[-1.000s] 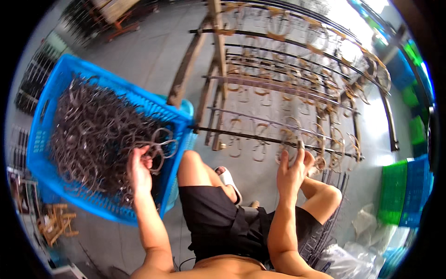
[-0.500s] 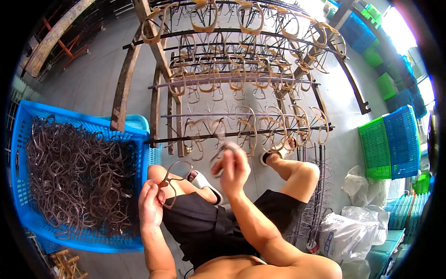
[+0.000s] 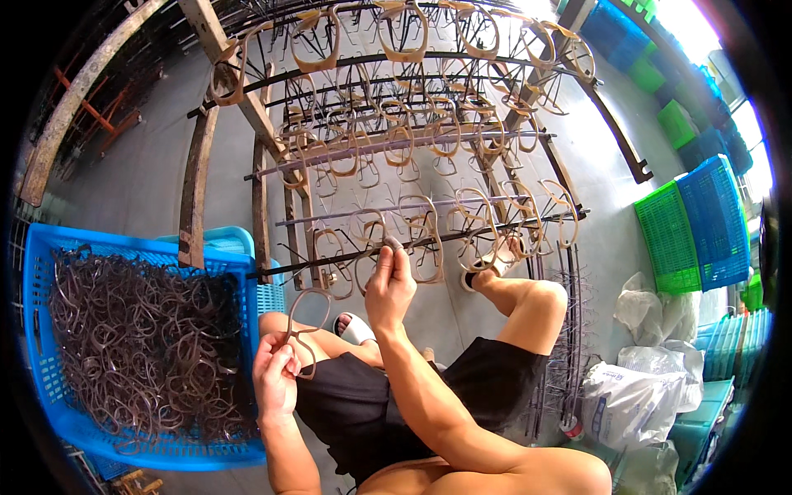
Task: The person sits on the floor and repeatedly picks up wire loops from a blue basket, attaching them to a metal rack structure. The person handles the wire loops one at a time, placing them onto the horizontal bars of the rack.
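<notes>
My left hand (image 3: 276, 375) is closed on a brown eyeglass frame (image 3: 318, 328), held upright by one rim beside my left knee. In front of me, my right hand (image 3: 389, 290) reaches up to the lowest black bar (image 3: 330, 262) of a rack. Its thumb and fingers pinch at a pale brown eyeglass frame (image 3: 360, 216) on that bar. A small greyish piece (image 3: 393, 243) shows at the fingertips; its kind is unclear. Other eyeglass frames (image 3: 431, 247) hang along the same bar, just right of the hand.
To my left stands a blue crate (image 3: 148, 235) heaped with dark brown eyeglass frames (image 3: 144, 338). The rack's wooden posts (image 3: 196, 186) and higher bars full of frames rise ahead. White plastic bags (image 3: 635, 400) and green and blue baskets (image 3: 693, 227) stand at right.
My right hand has moved slightly left and up against the lowest bar, and its blur is gone. My left hand still holds its eyeglass frame, shifted a little. The whole view has tilted slightly.
</notes>
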Tool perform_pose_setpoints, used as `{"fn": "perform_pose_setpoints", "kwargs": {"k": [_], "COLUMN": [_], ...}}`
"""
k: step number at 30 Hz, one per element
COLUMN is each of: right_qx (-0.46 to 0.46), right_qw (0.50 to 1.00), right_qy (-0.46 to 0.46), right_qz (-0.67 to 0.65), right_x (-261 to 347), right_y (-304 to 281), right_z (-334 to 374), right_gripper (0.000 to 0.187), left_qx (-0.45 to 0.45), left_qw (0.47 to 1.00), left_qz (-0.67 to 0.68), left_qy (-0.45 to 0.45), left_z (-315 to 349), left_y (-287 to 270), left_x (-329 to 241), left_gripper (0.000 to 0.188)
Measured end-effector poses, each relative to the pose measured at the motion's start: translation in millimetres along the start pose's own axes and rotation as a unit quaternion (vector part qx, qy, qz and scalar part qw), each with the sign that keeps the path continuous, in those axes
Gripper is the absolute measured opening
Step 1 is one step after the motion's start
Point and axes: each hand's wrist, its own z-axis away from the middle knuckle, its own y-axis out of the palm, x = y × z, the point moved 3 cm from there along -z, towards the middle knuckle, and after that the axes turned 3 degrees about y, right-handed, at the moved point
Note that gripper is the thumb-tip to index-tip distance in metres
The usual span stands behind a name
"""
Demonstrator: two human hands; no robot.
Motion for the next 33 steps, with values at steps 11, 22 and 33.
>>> {"fn": "perform_pose_setpoints", "kwargs": {"k": [11,22,33], "right_qx": [0.057,0.075,0.150], "right_qw": [0.975,0.976,0.986], "right_qy": [0.124,0.120,-0.014], "right_qz": [-0.173,-0.163,0.071], "right_x": [3.2,7.6,16.1], "right_y": [9.4,15.5,21.7], "right_z": [10.0,5.0,8.1], "right_gripper": [0.023,0.031,0.030], "left_qx": [0.023,0.022,-0.004], "left_qw": [0.999,1.000,1.000], "left_qz": [0.028,0.013,0.023], "left_qy": [-0.013,-0.002,0.016], "left_z": [-6.1,-5.7,-8.4], "left_y": [13.3,5.2,-4.7], "left_x": [4.0,7.5,7.4], "left_gripper": [0.018,0.015,0.014]}}
